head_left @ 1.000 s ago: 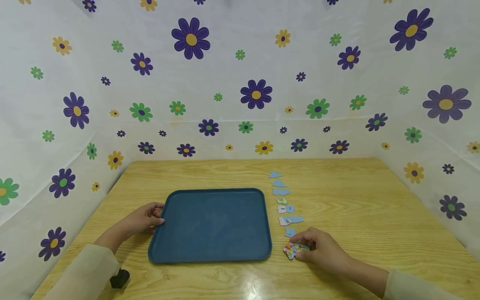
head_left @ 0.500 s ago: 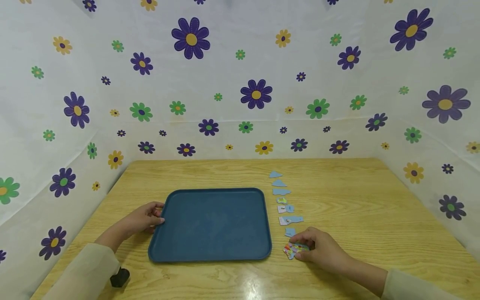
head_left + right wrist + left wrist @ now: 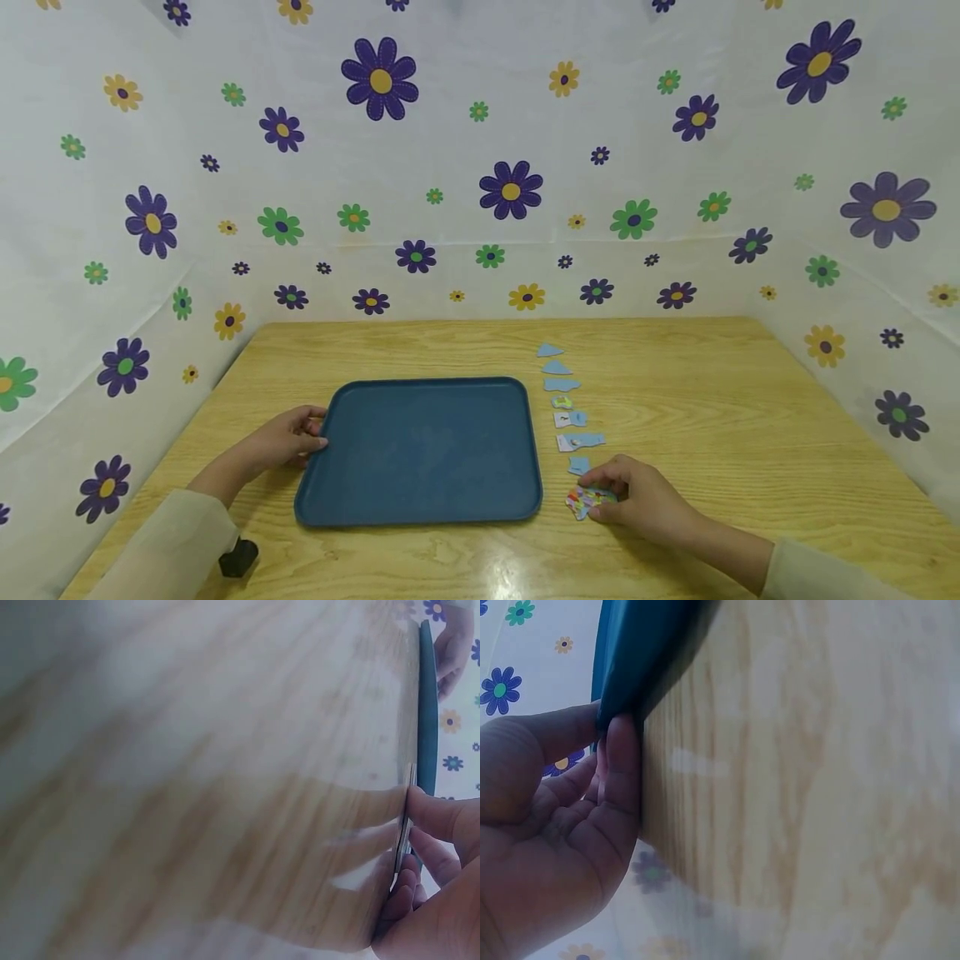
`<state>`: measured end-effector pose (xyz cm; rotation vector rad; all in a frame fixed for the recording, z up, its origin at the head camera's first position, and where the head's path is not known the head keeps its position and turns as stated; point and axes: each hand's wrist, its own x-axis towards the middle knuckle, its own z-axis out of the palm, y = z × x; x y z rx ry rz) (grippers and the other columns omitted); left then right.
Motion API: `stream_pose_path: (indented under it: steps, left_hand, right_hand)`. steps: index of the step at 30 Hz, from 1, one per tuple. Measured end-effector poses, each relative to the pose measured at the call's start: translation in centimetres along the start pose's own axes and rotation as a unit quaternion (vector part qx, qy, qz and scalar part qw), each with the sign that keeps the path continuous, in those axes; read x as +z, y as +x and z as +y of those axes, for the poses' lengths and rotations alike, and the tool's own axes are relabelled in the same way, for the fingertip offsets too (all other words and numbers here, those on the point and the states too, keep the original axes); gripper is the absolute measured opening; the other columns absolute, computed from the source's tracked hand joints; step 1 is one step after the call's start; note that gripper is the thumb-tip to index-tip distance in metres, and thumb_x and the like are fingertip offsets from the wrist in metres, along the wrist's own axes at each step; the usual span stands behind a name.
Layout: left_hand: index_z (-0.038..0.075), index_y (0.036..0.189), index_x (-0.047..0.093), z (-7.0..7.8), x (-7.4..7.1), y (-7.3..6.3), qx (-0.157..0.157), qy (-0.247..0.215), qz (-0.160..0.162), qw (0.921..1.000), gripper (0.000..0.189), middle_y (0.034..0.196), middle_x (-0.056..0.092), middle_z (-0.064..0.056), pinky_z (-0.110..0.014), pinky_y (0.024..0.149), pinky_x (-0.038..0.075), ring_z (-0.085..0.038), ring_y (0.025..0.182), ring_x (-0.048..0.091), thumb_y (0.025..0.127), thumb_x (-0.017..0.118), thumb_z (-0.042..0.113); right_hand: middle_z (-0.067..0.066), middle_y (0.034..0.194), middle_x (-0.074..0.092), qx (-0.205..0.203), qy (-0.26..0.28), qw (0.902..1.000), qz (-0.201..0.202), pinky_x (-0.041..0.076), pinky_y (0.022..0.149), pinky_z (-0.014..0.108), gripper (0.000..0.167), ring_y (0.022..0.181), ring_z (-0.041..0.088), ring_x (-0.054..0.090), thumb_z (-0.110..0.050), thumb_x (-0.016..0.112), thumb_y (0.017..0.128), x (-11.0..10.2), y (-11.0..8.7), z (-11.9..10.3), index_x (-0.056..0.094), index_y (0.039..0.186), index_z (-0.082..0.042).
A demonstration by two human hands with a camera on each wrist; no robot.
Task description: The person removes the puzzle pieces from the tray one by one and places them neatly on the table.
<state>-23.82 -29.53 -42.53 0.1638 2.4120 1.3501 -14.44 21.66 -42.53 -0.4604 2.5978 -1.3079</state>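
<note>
My left hand (image 3: pixel 288 437) grips the left rim of a dark blue tray (image 3: pixel 420 450), which lies flat on the table. The left wrist view shows the thumb and fingers of that hand (image 3: pixel 570 817) closing on the tray's edge (image 3: pixel 634 656). To the right of the tray, my right hand (image 3: pixel 645 504) pinches a multicoloured puzzle piece (image 3: pixel 581 502) close over the tabletop, its fingers hiding part of it. Seen edge-on from the right wrist, the thin piece (image 3: pixel 409 795) sits between thumb and fingers. Beyond it runs a column of pale blue puzzle pieces (image 3: pixel 580 442).
The wooden table (image 3: pixel 712 400) carries the tray and the puzzle pieces. Several pieces, among them a small yellow-green one (image 3: pixel 562 402) and a triangular one (image 3: pixel 550 350), line up beside the tray's right edge. Flower-printed white cloth (image 3: pixel 450 150) surrounds the back and sides.
</note>
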Motion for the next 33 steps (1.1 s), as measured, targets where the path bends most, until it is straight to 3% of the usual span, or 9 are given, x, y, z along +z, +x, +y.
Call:
stream_pose_path:
  steps: [13,20,25,28,33]
  left_hand:
    - [-0.010,0.141,0.034,-0.5,0.1,0.1,-0.008,-0.001,0.021,0.9997,0.056,0.102,0.050,-0.015,-0.038,0.070,0.051,-0.024,0.086,0.055,0.095,0.062,0.007]
    - [-0.010,0.140,0.034,-0.5,0.0,-0.3,-0.006,0.005,0.026,0.9996,0.057,0.101,0.049,-0.016,-0.040,0.070,0.053,-0.024,0.088,0.056,0.095,0.063,0.009]
    - [-0.013,0.139,0.034,0.4,-0.2,-0.8,-0.007,0.031,0.029,0.9991,0.057,0.103,0.050,-0.019,-0.041,0.070,0.055,-0.027,0.090,0.061,0.095,0.063,0.010]
    - [-0.013,0.138,0.035,1.3,-0.5,-0.9,-0.002,0.066,0.041,0.9970,0.056,0.103,0.052,-0.019,-0.040,0.068,0.055,-0.025,0.084,0.061,0.095,0.062,0.012]
    - [-0.012,0.136,0.039,3.5,-0.8,-0.7,0.040,0.133,0.075,0.9874,0.050,0.102,0.053,-0.019,-0.038,0.068,0.055,-0.028,0.084,0.062,0.097,0.060,0.011]
  right_hand:
    - [0.003,0.091,0.058,0.013,0.002,0.9999,-0.008,0.045,0.070,0.029,0.030,0.081,0.020,0.049,-0.015,0.082,0.078,-0.7,0.6,-0.2,0.071,0.105,-0.009]
    - [0.008,0.095,0.056,0.007,0.028,0.9994,-0.018,0.047,0.068,0.029,0.031,0.082,0.022,0.050,-0.011,0.078,0.082,-1.7,1.0,-1.1,0.068,0.110,-0.002]
    - [0.009,0.107,0.059,0.014,0.013,0.9998,0.005,0.046,0.071,0.035,0.033,0.092,0.025,0.049,-0.013,0.077,0.083,-2.9,2.0,-1.9,0.068,0.114,-0.003]
    - [0.011,0.114,0.061,0.010,-0.013,0.9994,0.029,0.045,0.073,0.038,0.034,0.097,0.028,0.050,-0.015,0.076,0.085,-3.9,2.7,-2.2,0.068,0.116,-0.005]
    - [0.012,0.115,0.063,-0.040,-0.063,0.9947,0.071,0.046,0.076,0.039,0.032,0.100,0.030,0.054,-0.016,0.074,0.088,-5.2,4.2,-2.6,0.067,0.117,-0.006]
